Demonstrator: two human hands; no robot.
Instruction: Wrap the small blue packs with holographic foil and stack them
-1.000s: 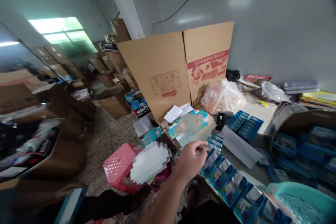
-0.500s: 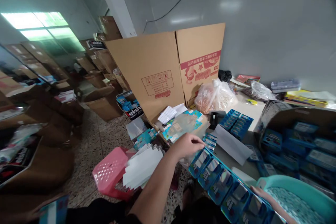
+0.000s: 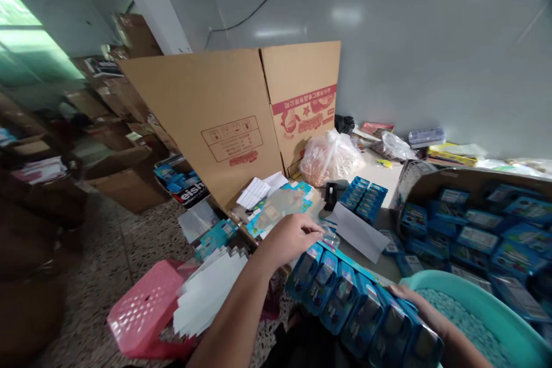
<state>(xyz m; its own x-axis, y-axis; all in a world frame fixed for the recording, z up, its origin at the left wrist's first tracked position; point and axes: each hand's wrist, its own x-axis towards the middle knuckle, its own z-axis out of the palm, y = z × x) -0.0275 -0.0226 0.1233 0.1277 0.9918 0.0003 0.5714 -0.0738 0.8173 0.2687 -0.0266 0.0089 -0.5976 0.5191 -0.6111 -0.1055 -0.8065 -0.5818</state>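
A row of blue blister packs (image 3: pixel 338 299), joined along a light-blue top edge, hangs at a slant in front of my body. At its left end my left hand (image 3: pixel 297 236) is closed, thumb and forefinger pinched together by the top corner. Clear plastic shows just behind those fingertips. My right hand (image 3: pixel 411 302) grips the row's top edge farther to the right, its thumb side showing and the other fingers hidden behind the packs. Beside the right forearm stands a turquoise basin (image 3: pixel 487 293) filled with small pale-blue pieces.
An open carton (image 3: pixel 409 184) of blue packs stands at right. Blue pack strips (image 3: pixel 364 198), a white sheet (image 3: pixel 357 233) and a tied plastic bag (image 3: pixel 332 158) lie on the table. A tall cardboard carton (image 3: pixel 228 121) rises behind. A pink stool (image 3: pixel 146 310) carries white sheets (image 3: pixel 211 293).
The view has swung to the right. The row of packs has tipped so its packs hang more steeply, and my right hand shows more. Another person's hand with a blue packet has left the view at lower left.
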